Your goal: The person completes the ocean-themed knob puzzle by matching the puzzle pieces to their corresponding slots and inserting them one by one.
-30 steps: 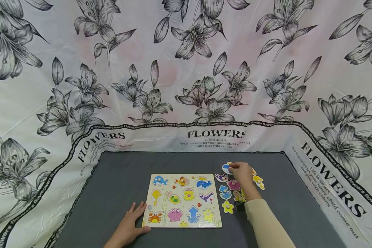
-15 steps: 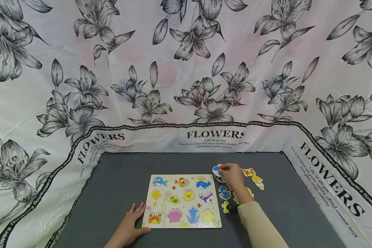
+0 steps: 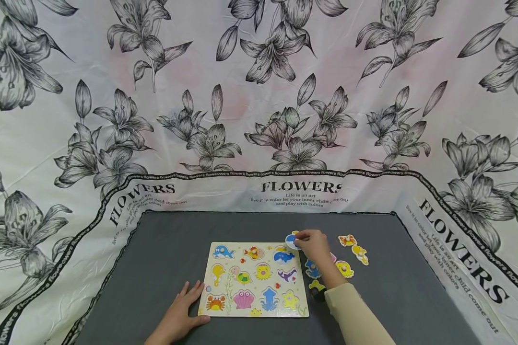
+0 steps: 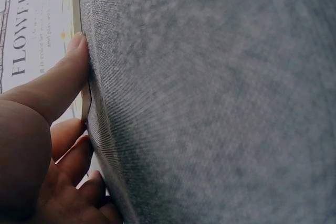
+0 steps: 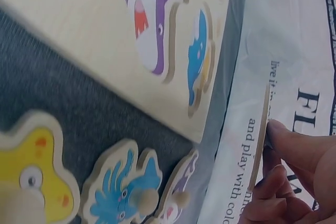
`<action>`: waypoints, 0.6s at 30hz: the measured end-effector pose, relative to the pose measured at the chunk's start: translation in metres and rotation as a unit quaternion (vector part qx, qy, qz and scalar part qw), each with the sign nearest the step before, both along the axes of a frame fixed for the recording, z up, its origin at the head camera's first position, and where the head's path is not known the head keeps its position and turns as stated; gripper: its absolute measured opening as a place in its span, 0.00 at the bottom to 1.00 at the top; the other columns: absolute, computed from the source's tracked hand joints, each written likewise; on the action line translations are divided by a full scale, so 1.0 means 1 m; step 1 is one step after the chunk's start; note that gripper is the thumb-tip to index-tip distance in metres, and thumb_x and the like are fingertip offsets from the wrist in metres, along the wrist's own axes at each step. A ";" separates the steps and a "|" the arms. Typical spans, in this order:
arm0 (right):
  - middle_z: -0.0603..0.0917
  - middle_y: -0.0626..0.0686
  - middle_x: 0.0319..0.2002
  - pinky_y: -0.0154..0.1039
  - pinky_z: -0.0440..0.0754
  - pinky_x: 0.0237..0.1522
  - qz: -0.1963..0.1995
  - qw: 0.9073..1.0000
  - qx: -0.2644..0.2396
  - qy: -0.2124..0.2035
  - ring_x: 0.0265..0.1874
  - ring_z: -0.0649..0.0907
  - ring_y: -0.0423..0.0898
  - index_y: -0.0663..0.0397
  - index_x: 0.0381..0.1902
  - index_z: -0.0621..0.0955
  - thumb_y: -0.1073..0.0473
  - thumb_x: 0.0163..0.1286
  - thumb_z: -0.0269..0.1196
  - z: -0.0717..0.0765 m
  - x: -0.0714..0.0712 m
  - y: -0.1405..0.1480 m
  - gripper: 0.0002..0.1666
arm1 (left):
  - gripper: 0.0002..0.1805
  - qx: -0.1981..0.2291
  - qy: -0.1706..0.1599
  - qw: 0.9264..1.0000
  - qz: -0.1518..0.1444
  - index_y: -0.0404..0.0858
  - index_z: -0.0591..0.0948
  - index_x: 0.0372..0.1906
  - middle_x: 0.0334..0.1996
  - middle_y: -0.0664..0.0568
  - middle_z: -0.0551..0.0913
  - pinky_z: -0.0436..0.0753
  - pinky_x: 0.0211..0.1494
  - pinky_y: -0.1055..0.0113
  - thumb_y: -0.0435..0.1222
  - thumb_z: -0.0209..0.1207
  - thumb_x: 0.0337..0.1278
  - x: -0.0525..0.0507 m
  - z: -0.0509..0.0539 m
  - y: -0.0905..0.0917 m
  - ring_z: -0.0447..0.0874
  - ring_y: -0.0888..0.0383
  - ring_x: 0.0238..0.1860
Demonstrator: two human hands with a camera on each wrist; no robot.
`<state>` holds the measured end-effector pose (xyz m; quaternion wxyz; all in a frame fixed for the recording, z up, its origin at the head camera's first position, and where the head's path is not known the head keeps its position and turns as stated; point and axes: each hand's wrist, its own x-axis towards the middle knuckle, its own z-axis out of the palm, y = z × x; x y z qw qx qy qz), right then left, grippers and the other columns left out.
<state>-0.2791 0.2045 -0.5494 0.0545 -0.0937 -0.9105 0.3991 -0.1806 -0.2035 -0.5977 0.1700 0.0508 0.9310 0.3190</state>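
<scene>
In the head view my right hand (image 3: 316, 247) pinches a blue whale puzzle piece (image 3: 290, 241) just above the back right corner of a wooden sea-animal puzzle board (image 3: 237, 311). The right wrist view shows that piece (image 5: 260, 142) edge-on between thumb and fingers, held off the table. A whale-shaped recess (image 5: 197, 59) lies in the board's near corner there. My left hand (image 3: 179, 309) rests at the board's front left corner, thumb along the front edge, fingers spread against the left edge. The left wrist view has the thumb (image 4: 65, 74) touching the board's rim.
Right of the board lie loose knobbed pieces: a blue squid (image 5: 118, 190), a yellow star (image 5: 39, 166), a purple whale (image 5: 176, 192), a yellow octopus (image 3: 344, 269), a crab (image 3: 347, 240) and a yellow seahorse (image 3: 360, 255). A flower-printed cloth (image 3: 298, 201) rises behind the grey table (image 3: 177, 235).
My right hand has carried the whale piece leftward from the loose pieces to the board's back right corner. The left hand and the board have stayed in place.
</scene>
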 end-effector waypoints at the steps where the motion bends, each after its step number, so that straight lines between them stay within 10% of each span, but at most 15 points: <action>1: 0.89 0.54 0.42 0.46 0.87 0.41 0.000 1.000 0.000 0.001 0.38 0.85 0.49 0.53 0.41 0.89 0.60 0.65 0.71 0.000 0.000 -0.002 0.08 | 0.57 -0.001 0.001 1.000 0.000 0.44 0.68 0.76 0.77 0.44 0.63 0.53 0.73 0.27 0.54 0.78 0.35 0.000 0.000 0.000 0.47 0.33 0.79; 18: 0.88 0.51 0.37 0.43 0.85 0.39 0.047 0.999 0.018 -0.020 0.35 0.83 0.45 0.51 0.38 0.90 0.61 0.62 0.73 -0.006 0.005 -0.024 0.05 | 0.57 -0.006 -0.006 1.000 0.001 0.44 0.68 0.76 0.77 0.44 0.63 0.53 0.72 0.26 0.54 0.78 0.35 -0.002 -0.001 0.000 0.46 0.33 0.79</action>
